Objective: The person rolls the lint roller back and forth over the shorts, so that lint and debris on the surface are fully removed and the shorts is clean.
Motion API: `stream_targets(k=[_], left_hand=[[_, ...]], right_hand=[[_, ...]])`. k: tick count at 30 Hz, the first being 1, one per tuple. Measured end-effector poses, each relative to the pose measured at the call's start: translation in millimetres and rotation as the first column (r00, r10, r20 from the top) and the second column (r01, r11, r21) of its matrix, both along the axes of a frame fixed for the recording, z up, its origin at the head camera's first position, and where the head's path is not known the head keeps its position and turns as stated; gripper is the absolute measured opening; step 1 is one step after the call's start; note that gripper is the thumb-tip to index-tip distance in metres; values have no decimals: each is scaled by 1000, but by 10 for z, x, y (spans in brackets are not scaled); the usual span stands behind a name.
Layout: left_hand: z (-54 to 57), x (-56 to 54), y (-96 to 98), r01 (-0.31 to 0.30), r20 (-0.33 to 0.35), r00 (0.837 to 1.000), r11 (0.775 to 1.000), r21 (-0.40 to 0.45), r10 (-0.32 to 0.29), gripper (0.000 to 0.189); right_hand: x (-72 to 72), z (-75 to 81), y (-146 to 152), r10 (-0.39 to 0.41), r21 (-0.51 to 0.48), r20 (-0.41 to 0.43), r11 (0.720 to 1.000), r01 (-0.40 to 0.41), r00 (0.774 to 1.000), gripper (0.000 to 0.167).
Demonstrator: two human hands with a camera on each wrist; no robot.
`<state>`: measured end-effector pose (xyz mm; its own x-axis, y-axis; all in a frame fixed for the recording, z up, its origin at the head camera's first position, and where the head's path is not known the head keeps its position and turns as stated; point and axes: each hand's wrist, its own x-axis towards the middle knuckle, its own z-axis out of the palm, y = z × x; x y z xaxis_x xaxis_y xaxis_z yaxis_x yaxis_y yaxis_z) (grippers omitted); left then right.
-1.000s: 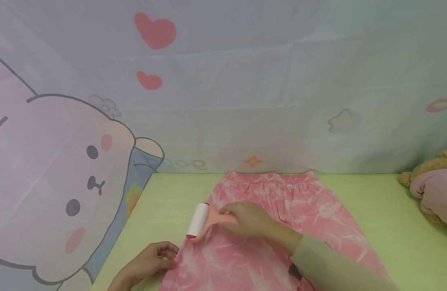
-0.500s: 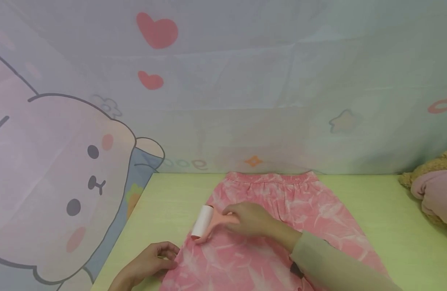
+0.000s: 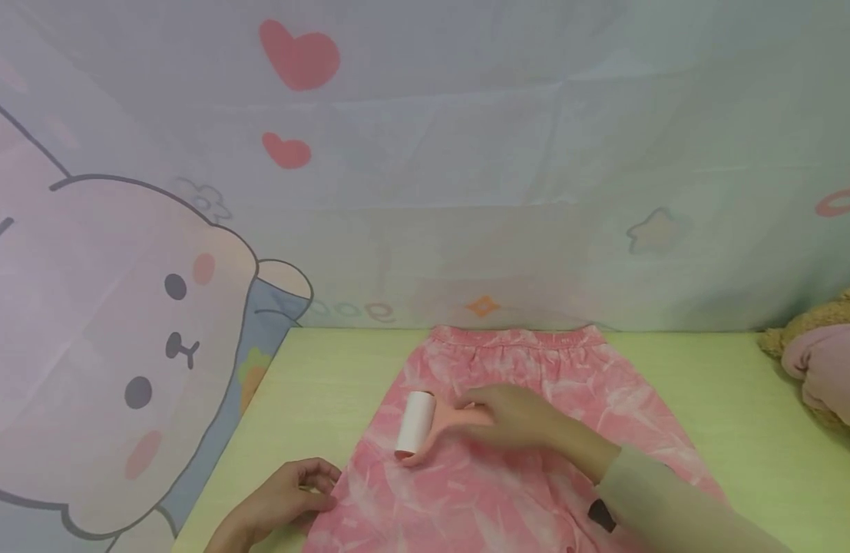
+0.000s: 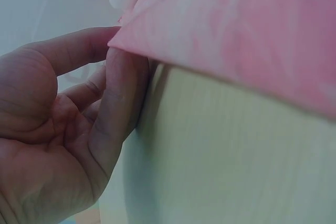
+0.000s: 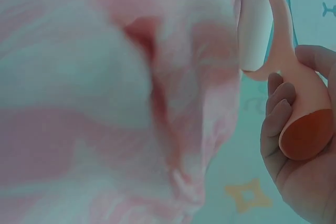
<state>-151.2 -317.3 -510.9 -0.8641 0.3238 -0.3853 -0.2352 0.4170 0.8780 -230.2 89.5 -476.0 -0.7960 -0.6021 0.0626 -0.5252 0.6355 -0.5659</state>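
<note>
A pink and white patterned skirt or pair of shorts lies spread on the table, its elastic waistband at the far side. My right hand grips the peach handle of a lint roller, whose white roll rests against the fabric left of the middle. The right wrist view shows fingers curled round the handle and its orange end. At the garment's left edge, my left hand pinches the cloth between thumb and fingers; in the left wrist view the pinched hem rises slightly off the table.
The light green-yellow table meets a printed cloth backdrop at its far edge. A brown plush toy in pink clothing sits at the right. A dark patch shows beside the right sleeve.
My right hand has drawn the lint roller rightward across the fabric, from the garment's left edge toward its middle. The left hand has stayed in place at the edge.
</note>
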Motion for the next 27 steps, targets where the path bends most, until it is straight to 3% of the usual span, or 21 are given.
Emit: stream_targets(k=[18,27], left_hand=[[-34,-2,-18,1,-1,1000,1000,-21,-1,32],[-9,3,-2,1,1,1000,999,-32,-1,32]], right_hand=[[198,30,847,-23,36,-109,999,27,994,27],[292,21,1190,-38,9,-121,999,39,992,19]])
